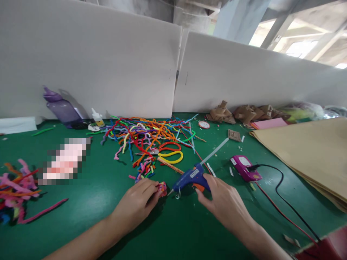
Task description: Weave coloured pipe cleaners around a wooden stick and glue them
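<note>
My left hand (139,198) is closed, thumb and fingertips pinching a small pink and multicoloured piece (162,189) that looks fuzzy. Just right of that piece lies the nozzle of a blue hot glue gun (187,180), with a clear glue stick (215,151) poking out of its back. My right hand (223,200) is at the gun's handle, its fingers touching the handle's far side. The thumb stands apart near the orange trigger, so this hand looks open. Short cut bits of pipe cleaner (145,169) lie behind my left hand.
Scissors (170,156) with red and yellow handles lie beside tangled pipe cleaners (146,133). More pipe cleaners (18,191) lie far left. A purple bottle (63,110) leans at the back. Cables run from a magenta power box (245,169); brown paper sheets (306,148) lie right.
</note>
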A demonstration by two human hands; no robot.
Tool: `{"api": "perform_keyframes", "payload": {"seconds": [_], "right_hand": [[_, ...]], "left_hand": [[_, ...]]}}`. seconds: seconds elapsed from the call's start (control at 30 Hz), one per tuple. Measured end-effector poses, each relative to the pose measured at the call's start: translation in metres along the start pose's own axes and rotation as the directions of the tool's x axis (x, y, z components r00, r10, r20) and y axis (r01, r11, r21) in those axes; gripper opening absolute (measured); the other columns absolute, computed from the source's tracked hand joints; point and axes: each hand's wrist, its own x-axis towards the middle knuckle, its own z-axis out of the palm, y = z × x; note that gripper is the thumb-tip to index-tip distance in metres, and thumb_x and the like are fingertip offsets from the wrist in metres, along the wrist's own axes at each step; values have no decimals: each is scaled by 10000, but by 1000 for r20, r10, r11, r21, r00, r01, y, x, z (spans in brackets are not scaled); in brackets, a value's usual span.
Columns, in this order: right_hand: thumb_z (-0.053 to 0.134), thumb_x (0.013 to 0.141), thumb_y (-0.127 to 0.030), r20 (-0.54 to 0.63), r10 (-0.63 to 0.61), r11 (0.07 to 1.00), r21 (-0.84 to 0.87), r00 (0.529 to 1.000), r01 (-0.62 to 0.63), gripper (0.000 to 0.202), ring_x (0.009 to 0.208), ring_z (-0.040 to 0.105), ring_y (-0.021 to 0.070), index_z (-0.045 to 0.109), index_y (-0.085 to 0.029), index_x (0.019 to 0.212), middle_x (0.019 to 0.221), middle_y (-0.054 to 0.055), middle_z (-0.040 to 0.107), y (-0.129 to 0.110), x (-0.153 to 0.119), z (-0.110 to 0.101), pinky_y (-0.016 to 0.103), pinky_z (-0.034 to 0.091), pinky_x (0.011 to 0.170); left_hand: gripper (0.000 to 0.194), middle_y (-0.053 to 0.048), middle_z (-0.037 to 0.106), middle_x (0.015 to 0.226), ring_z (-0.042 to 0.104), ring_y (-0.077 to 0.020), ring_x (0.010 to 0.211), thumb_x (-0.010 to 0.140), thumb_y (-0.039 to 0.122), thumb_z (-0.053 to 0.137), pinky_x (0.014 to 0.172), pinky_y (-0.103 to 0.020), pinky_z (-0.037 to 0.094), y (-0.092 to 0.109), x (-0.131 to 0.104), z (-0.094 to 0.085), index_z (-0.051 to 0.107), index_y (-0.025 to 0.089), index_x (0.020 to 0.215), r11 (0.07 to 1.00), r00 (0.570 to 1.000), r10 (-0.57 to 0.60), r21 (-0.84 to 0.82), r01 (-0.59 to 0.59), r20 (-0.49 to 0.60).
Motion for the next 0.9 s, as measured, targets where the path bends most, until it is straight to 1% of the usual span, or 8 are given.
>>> {"api": "perform_keyframes", "payload": {"seconds": [0.13,0.3,0.4,0.6,0.67,0.77,0.83,0.9], "right_hand": [[483,853,-510,41,223,972,66,974,-225,416,719,673,256,546,-162,1072,827,77,695,21,8,-12,308,464,594],[416,842,-611,129,436,892,73,891,-446,506,797,667,299,577,-165,1019,866,111,692,59,30,-17,319,444,617],[378,872,-580,169,491,868,-18,854,-496,509,803,665,327,567,-128,1010,849,144,681,68,41,-8,344,441,623],[316,917,-546,220,538,839,-234,814,-491,528,735,666,358,587,-93,924,768,172,666,65,50,8,383,444,570],[343,911,-551,174,511,841,-307,842,-446,533,761,659,360,604,-89,880,779,180,655,60,51,4,386,453,567],[419,906,-503,63,336,874,-393,940,-286,466,847,629,347,618,-84,861,846,182,631,44,53,-5,391,470,632],[437,914,-459,61,167,935,-326,984,-139,390,873,614,307,620,-114,898,884,146,626,24,56,-7,385,477,693],[457,914,-429,109,0,988,-152,994,17,317,895,602,265,612,-157,968,942,109,626,2,59,-1,365,483,727]], "left_hand": [[87,-64,658,926,609,-180,863,911,172,496,779,-311,506,-2,-1,-2,582,159,915,999,999,-14,-39,16,46],[131,-70,638,969,595,-193,869,933,247,476,747,-320,509,-3,3,-13,579,174,969,999,969,11,-48,1,246],[133,-65,629,959,587,-180,870,944,215,450,761,-307,500,-2,5,-15,575,172,948,998,967,11,-58,4,255],[135,-56,608,906,570,-187,857,932,255,478,771,-323,488,-12,2,-15,577,172,894,1000,973,-18,8,17,230],[132,-59,609,931,567,-202,888,922,283,500,797,-344,482,-17,-1,-16,572,175,947,998,976,-54,35,47,210],[158,-56,614,992,564,-214,934,907,316,527,816,-353,475,-21,-3,-17,557,195,1005,997,976,-74,23,71,207],[168,-50,615,1009,564,-214,942,899,332,540,808,-346,475,-21,-4,-17,554,206,1008,996,974,-82,-8,86,211],[165,-49,613,1010,565,-211,932,887,337,560,795,-337,476,-20,-3,-16,556,208,990,993,971,-101,-41,112,215]]}}
